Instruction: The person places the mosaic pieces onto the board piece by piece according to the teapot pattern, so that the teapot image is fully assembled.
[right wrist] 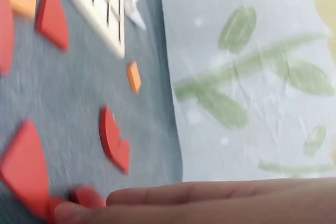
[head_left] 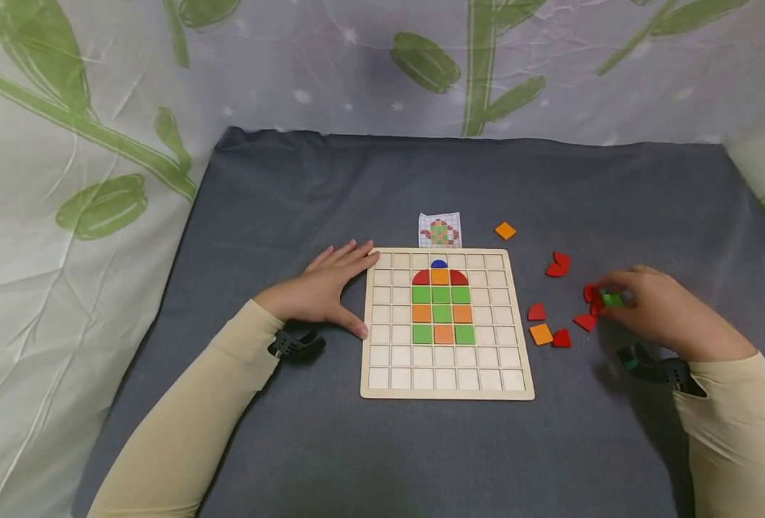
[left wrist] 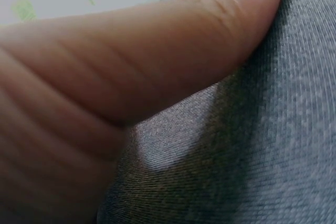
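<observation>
A wooden grid board (head_left: 448,394) lies on the dark cloth, with green, orange, red and blue tiles set in its upper and middle cells. My left hand (head_left: 321,288) is spread at the board's left side, its fingers at the upper left corner and its thumb against the left edge. Over the loose tiles on the right, my right hand (head_left: 663,309) bends its thumb and fingers around a green tile (head_left: 612,300). Its fingertips touch or nearly touch red tiles (head_left: 590,293); whether any tile is pinched I cannot tell. In the right wrist view, a fingertip meets a red tile (right wrist: 88,196).
A small printed pattern card (head_left: 440,231) lies behind the board. Loose pieces lie to the right: an orange square (head_left: 505,231), another orange square (head_left: 541,334), a pair of red pieces (head_left: 558,265) and several more red pieces (head_left: 561,338). A leaf-patterned curtain (head_left: 356,72) stands behind the table.
</observation>
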A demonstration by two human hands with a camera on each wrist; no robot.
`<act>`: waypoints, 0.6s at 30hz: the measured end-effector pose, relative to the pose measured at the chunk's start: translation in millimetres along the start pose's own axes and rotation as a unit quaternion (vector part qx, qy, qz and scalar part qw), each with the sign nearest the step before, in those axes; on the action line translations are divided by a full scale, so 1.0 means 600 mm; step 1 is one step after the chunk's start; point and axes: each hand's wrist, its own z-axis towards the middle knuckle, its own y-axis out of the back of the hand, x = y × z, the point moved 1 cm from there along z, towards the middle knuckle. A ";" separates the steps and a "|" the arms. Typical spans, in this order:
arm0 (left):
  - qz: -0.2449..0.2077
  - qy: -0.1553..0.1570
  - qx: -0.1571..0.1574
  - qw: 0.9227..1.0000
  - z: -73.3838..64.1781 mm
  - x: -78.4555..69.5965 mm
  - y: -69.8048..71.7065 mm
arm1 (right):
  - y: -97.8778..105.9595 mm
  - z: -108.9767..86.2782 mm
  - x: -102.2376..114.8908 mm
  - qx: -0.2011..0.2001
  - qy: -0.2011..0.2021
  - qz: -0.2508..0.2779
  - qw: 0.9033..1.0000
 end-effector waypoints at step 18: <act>0.000 -0.001 -0.005 1.000 0.002 0.004 -0.003 | -0.034 -0.006 0.101 -0.018 0.172 0.044 0.984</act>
